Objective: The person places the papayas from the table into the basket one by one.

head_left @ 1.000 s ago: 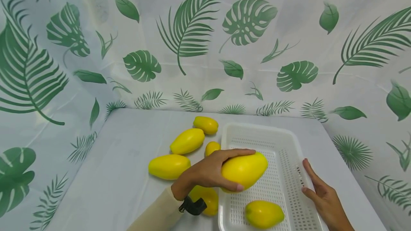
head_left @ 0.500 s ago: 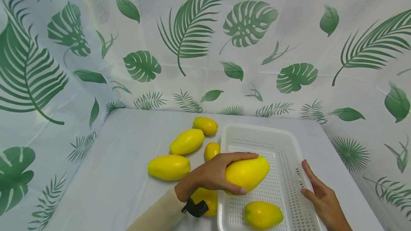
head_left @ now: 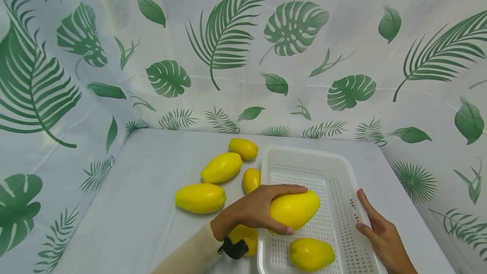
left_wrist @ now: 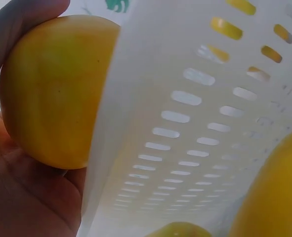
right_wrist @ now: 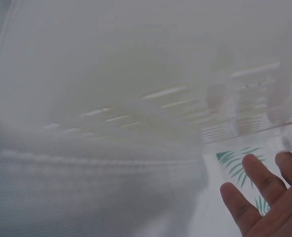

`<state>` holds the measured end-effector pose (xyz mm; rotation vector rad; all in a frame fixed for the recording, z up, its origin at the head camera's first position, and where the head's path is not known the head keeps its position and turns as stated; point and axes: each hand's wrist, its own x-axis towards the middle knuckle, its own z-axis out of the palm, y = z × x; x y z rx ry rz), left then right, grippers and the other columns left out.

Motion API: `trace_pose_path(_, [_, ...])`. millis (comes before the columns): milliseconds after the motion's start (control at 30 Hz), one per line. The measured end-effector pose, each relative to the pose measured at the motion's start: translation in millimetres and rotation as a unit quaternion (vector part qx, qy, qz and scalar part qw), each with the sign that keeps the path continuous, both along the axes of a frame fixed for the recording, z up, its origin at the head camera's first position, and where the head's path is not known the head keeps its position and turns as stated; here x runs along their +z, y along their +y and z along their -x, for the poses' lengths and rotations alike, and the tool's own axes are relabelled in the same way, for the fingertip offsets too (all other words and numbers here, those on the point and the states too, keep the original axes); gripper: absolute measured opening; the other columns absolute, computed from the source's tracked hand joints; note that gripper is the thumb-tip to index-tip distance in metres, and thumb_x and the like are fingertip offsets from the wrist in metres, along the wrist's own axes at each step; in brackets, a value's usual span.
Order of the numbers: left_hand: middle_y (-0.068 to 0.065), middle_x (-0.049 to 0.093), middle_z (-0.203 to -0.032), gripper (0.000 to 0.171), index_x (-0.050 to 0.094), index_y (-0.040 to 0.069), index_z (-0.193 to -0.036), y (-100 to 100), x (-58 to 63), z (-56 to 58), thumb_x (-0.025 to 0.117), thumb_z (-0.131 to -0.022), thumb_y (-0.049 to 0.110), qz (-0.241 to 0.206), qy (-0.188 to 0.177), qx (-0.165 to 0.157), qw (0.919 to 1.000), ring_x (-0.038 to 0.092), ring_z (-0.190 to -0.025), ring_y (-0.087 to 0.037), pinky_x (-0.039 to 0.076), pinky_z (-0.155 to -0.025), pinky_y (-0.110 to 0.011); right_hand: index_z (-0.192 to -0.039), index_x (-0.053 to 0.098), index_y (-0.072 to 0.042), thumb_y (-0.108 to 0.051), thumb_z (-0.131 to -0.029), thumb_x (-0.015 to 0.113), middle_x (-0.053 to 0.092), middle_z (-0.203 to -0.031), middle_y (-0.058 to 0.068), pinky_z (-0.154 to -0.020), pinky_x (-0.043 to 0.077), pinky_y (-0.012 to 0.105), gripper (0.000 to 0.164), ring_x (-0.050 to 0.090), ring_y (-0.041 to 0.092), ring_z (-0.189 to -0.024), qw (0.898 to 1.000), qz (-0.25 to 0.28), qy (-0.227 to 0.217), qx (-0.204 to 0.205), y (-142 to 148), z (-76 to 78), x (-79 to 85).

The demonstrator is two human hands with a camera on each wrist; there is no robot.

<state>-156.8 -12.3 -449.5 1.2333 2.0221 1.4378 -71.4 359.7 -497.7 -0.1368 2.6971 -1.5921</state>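
Observation:
My left hand (head_left: pixel 255 208) grips a yellow papaya (head_left: pixel 294 210), fingers over its far side and thumb along its near side. It is held over the left side of a white perforated plastic basket (head_left: pixel 304 153). In the left wrist view, the basket wall (left_wrist: pixel 136 98) hides part of the held papaya (left_wrist: pixel 54 89). Another papaya (head_left: pixel 312 254) lies on the basket floor near the front. At the basket's right side is my right hand (head_left: pixel 386 234), its index finger and thumb touching the rim. The right wrist view shows several of its fingers (right_wrist: pixel 239 205) extended and spread apart.
Left of the basket, several papayas lie on the white table (head_left: pixel 133 206): one at the back (head_left: pixel 243 149), one in the middle (head_left: pixel 222 167), one farther left (head_left: pixel 200 198). Another papaya (head_left: pixel 245 238) is partly behind my left wrist. A leaf-print curtain (head_left: pixel 228 96) encloses the table.
My left hand has shifted slightly right and toward me with the papaya. The right hand stays at the basket's rim.

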Motion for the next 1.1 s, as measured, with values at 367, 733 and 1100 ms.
trace_pose_path(367, [0.021, 0.046, -0.164, 0.084, 0.045, 0.033, -0.161, 5.6, -3.6, -2.9, 0.084, -0.087, 0.039, 0.022, 0.034, 0.005, 0.9991, 0.046, -0.15, -0.003, 0.043, -0.119, -0.026, -0.171, 0.019, -0.021, -0.003, -0.109, 0.054, 0.005, -0.179, -0.011, -0.092, 0.046, 0.0, 0.074, 0.028, -0.026, -0.138, 1.0, 0.02, -0.002, 0.002, -0.6, -2.1, -1.5])
trace_pose_path(733, [0.019, 0.046, -0.165, 0.085, 0.046, 0.031, -0.161, 6.6, -7.0, -6.0, 0.084, -0.086, 0.041, 0.023, 0.074, 0.016, 0.9969, 0.045, -0.151, -0.002, 0.042, -0.121, -0.026, -0.17, 0.02, -0.018, 0.0, -0.108, 0.055, 0.007, -0.179, -0.011, -0.094, 0.044, -0.001, 0.073, 0.029, -0.027, -0.138, 0.999, 0.042, 0.006, 0.003, -3.6, -4.3, -1.5])
trace_pose_path(1100, [0.015, 0.05, -0.163, 0.082, 0.049, 0.029, -0.159, 7.1, -7.7, -7.7, 0.084, -0.086, 0.041, 0.029, 0.084, 0.019, 0.9959, 0.048, -0.149, -0.004, 0.044, -0.119, -0.025, -0.17, 0.02, -0.02, -0.001, -0.108, 0.055, 0.005, -0.178, -0.012, -0.092, 0.046, 0.0, 0.074, 0.029, -0.026, -0.139, 0.998, 0.06, -0.006, -0.002, -3.5, -4.5, -3.9])
